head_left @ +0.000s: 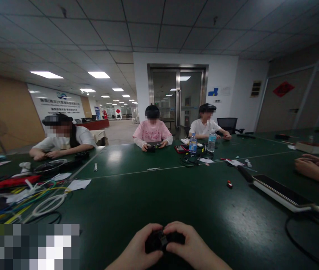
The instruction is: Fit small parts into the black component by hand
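At the near edge of the dark green table (176, 202), a small black object (157, 242) sits between my two hands; its kind is too dark to make out. My left hand (141, 245) grips it from the left, thumb below and fingers curled over the top. From the right, my right hand (186, 242) closes on it, with the index finger bent above and the thumb pressed near its middle. The fingertips of both hands almost meet at its top. Part of the object is hidden behind the fingers.
Tangled cables (45, 204) and papers (79, 185) lie at left. A phone-like slab (283, 189) and a small red item (229, 184) are at right. Bottles (211, 141) stand farther back. Three people sit across the table; another person's hands (313, 167) rest at the right edge.
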### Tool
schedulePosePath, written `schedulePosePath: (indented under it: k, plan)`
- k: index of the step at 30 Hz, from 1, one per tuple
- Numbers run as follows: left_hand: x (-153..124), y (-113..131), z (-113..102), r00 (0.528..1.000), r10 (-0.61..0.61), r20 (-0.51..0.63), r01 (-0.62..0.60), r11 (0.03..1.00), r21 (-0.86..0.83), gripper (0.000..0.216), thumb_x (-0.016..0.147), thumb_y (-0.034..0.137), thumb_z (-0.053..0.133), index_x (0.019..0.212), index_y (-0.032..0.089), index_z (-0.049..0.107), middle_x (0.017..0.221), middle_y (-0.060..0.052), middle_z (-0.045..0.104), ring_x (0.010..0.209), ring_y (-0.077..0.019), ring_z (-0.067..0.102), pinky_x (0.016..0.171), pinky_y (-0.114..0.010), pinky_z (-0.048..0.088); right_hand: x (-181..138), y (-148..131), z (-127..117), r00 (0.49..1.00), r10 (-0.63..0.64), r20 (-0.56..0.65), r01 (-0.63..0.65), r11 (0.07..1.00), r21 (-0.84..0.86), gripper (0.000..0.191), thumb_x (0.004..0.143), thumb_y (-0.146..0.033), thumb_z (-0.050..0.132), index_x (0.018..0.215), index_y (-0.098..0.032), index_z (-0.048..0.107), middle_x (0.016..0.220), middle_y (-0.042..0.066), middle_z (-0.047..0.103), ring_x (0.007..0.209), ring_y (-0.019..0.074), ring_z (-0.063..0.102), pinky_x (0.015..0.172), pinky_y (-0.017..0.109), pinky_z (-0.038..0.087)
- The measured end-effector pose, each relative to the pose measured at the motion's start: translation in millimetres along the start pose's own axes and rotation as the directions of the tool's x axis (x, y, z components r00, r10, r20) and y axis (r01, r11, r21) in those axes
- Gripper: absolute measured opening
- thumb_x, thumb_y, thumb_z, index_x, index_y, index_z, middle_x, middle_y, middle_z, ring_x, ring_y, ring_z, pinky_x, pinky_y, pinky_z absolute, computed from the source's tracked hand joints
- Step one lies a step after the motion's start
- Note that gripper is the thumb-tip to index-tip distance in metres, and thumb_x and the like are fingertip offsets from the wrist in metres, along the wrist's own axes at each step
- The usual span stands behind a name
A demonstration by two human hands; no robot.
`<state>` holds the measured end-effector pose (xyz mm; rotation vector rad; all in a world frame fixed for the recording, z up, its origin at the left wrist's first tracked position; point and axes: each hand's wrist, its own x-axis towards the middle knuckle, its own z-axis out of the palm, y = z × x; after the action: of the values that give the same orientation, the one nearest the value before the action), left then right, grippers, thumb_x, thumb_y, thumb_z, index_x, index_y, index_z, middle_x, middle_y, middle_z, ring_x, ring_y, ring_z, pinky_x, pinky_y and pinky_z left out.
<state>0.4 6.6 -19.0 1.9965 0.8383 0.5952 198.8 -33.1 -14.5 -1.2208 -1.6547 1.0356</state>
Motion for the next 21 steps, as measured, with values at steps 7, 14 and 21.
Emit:
schedulePosePath:
  k: [7, 14, 21]
  plan:
    - [0.2, 5.2, -1.0, 1.0, -0.008, -0.006, 0.008, 0.999, 0.049, 0.046, 0.066, 0.012, 0.062, 0.111, 0.021, 0.056, 0.105, -0.004, 0.063, 0.096, -0.0224, 0.058, 0.088, -0.033, 0.045, -0.3, -3.0, -0.4, 1.0, -0.008, 0.011, 0.008, 1.0, -0.026, 0.034, 0.064, -0.007, 0.069, 0.094, -0.023, 0.071, 0.105, 0.004, 0.067, 0.101, 0.0216, 0.06, 0.093, 0.033, 0.043]
    - [-1.8, 11.7, -4.3, 1.0, -0.005, 0.007, 0.005, 1.0, -0.013, 0.042, 0.071, 0.017, 0.064, 0.112, 0.019, 0.055, 0.105, -0.005, 0.062, 0.095, -0.0209, 0.058, 0.085, -0.03, 0.046, -0.3, -5.2, -1.7, 0.999, 0.006, 0.045, -0.005, 1.0, -0.013, 0.028, 0.069, -0.017, 0.07, 0.097, -0.023, 0.07, 0.115, 0.006, 0.062, 0.11, 0.0236, 0.056, 0.099, 0.038, 0.039]
    - [-1.4, 4.9, -3.5, 1.0, -0.011, 0.016, 0.012, 0.999, -0.039, 0.044, 0.073, 0.021, 0.066, 0.115, 0.019, 0.054, 0.107, -0.004, 0.063, 0.096, -0.0209, 0.058, 0.086, -0.031, 0.046, 1.4, -2.4, 0.8, 0.999, -0.013, 0.035, 0.014, 1.0, -0.022, 0.025, 0.069, -0.018, 0.07, 0.094, -0.022, 0.068, 0.105, 0.005, 0.065, 0.103, 0.0232, 0.059, 0.094, 0.037, 0.043]
